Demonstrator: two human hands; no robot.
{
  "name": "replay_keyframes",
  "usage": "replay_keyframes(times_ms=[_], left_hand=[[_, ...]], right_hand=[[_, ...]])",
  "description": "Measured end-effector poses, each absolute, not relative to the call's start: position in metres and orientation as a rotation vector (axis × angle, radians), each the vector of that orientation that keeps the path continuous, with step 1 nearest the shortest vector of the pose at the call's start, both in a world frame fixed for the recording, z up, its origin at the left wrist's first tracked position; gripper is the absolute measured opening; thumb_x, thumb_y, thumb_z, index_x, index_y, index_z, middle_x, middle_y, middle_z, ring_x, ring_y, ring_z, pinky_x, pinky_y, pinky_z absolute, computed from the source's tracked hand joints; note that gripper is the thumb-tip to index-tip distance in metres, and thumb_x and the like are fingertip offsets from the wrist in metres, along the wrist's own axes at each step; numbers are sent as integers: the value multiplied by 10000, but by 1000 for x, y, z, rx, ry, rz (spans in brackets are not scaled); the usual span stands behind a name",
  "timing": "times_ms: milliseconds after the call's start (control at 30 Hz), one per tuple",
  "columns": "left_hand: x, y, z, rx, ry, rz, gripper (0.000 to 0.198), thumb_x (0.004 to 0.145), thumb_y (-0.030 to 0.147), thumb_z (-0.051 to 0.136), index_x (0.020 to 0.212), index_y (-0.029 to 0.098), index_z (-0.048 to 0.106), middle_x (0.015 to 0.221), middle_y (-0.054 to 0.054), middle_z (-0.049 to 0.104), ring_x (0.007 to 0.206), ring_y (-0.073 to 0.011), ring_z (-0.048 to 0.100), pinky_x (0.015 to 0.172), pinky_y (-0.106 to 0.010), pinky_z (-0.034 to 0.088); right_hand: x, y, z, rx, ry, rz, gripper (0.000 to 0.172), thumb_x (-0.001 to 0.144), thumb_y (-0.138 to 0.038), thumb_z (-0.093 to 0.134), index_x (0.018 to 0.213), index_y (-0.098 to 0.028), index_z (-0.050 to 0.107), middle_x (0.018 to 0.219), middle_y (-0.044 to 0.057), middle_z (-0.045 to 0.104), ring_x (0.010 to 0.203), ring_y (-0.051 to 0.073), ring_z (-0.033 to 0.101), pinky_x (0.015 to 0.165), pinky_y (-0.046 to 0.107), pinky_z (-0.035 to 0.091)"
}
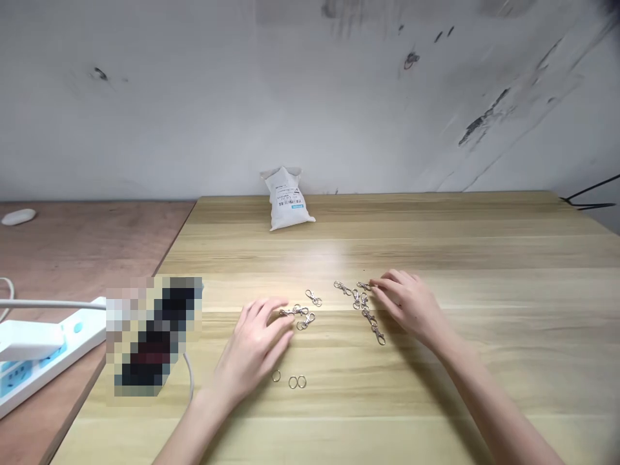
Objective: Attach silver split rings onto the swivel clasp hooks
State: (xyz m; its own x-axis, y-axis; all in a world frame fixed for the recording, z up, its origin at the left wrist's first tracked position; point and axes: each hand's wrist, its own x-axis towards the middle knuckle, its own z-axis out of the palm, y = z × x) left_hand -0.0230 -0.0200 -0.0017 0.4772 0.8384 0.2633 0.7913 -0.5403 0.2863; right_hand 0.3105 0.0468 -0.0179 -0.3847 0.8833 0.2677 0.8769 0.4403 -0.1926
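Note:
Several small silver swivel clasps with rings lie in two loose groups on the wooden table. My left hand (259,339) rests over the left group, its fingers apart, fingertips at a swivel clasp (300,310) and its neighbours; one clasp is partly hidden under the fingers. At the right group, my right hand (409,303) has its bent fingers apart, the fingertips touching or very close to the end of a clasp (363,286). More clasps (369,316) trail down beside its thumb. Below the left group lie three plain split rings (293,382).
A white plastic packet (289,201) with a printed label stands near the wall. To the left are a blurred-out dark object (157,336) with a cable and a white power strip (82,323). A small white case (19,217) sits on the brown table (97,252).

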Motion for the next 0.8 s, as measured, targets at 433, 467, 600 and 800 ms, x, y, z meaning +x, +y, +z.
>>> replay_keyframes(times_ms=[433,467,600,800], left_hand=[[-59,-82,5,2389,1432,378,163,936,257,524,1074,217,602,976,-55,616,856,-176,619,728,-278,520],[-59,-82,7,2384,1428,369,147,945,244,504,1050,217,602,955,-49,611,837,-171,614,717,-278,514],[-56,-79,11,2307,1421,284,144,966,211,453,987,219,595,919,-31,590,823,-163,597,708,-281,484],[-49,-66,15,2200,1396,170,86,941,186,483,904,207,557,915,-16,585,830,-162,580,700,-278,445]], right_hand=[[284,55,1,-1350,-2726,-422,270,856,-46,540,618,-157,601,606,46,605,607,172,487,598,323,226],[282,54,4,-1339,-2755,-433,272,840,-20,535,611,-154,594,601,49,602,602,173,482,594,325,217],[272,49,15,-1299,-2928,-489,275,761,53,533,596,-158,596,606,65,603,602,195,490,578,330,190],[257,44,16,-1228,-3007,-560,332,712,89,514,534,-187,557,581,88,597,595,213,466,575,340,167]])
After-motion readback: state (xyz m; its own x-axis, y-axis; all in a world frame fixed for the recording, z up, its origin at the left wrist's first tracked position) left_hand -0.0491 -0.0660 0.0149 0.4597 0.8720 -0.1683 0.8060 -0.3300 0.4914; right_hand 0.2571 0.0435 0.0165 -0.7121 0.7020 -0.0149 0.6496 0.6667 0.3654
